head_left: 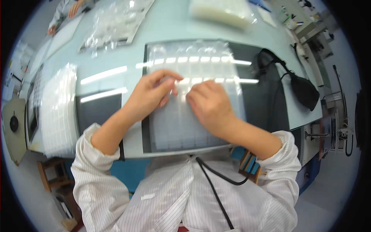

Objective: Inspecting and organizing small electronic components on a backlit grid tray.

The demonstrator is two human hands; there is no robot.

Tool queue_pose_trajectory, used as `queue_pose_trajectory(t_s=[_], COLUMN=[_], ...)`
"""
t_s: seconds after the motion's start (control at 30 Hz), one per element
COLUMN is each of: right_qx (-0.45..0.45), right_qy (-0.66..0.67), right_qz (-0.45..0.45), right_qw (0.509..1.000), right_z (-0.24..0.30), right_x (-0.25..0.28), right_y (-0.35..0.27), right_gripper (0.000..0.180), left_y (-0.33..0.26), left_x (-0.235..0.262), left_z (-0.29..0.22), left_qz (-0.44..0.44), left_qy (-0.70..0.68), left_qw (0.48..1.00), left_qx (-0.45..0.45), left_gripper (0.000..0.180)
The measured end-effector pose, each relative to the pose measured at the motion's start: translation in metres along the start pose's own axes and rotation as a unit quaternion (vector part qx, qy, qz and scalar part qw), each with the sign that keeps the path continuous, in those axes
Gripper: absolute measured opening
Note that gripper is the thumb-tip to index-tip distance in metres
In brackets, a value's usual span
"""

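In the head view, a small pale patch (147, 197) shows at seven o'clock on the striped shirt (162, 208), and whatever may be marked on it is too small and blurred to make out. At the centre lies the clear plastic sheet (181, 129), patterned in rows, flat on a dark mat (266, 104), with both hands over its middle. The left hand (151, 92) has its fingers curled and its thumb close to the forefinger; the right hand (211, 105), just beside it towards three o'clock, has its fingers bent and bunched together, pointing down at the sheet. Whether either is clamped on an edge cannot be told, since the fingertips are partly hidden and bright strips of light glare across the plastic (one band runs right beside the fingers). At one o'clock a pale stack (220, 13) is blurred and cut off by the top edge, as is a clear plastic bag (112, 29) at eleven; farther out, another person's hands (73, 9) are small. The table (135, 141) is pale and glossy, with a pile of clear trays (60, 112) at nine o'clock and a black cloth item with a strap (307, 92) at three. A wooden stool (56, 174) stands at eight, beyond the table's edge.
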State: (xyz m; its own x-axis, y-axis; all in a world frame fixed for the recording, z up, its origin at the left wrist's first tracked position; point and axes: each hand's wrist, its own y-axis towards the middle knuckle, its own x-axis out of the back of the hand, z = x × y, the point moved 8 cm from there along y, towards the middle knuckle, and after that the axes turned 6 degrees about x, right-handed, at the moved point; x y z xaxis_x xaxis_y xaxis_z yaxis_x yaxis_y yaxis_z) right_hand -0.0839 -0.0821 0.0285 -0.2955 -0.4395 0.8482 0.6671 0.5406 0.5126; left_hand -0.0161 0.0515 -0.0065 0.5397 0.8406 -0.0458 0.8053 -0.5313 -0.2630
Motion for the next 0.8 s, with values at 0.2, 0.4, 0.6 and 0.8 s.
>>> queue_pose_trajectory(t_s=[0.2,0.4,0.6,0.8], right_qx=[0.005,0.026,0.004,-0.019], right_qy=[-0.026,-0.03,-0.031,0.135], right_qz=[-0.056,-0.024,-0.001,-0.12], right_qw=[0.998,0.999,1.0,0.983], right_z=[0.009,0.012,0.006,-0.005], right_x=[0.005,0.0,-0.006,0.043], right_y=[-0.001,-0.002,0.0,0.021], right_gripper=[0.011,0.01,0.009,0.01], left_y=[0.001,0.0,-0.004,0.004], left_x=[0.002,-0.003,-0.004,-0.014], left_z=[0.008,0.004,0.007,0.007], left_qz=[0.018,0.039,0.024,0.04], left_qy=[-0.015,-0.015,-0.029,-0.057], left_qw=[1.0,0.999,0.999,0.997], left_qx=[-0.003,-0.03,-0.03,0.023], left_gripper=[0.023,0.024,0.024,0.03])
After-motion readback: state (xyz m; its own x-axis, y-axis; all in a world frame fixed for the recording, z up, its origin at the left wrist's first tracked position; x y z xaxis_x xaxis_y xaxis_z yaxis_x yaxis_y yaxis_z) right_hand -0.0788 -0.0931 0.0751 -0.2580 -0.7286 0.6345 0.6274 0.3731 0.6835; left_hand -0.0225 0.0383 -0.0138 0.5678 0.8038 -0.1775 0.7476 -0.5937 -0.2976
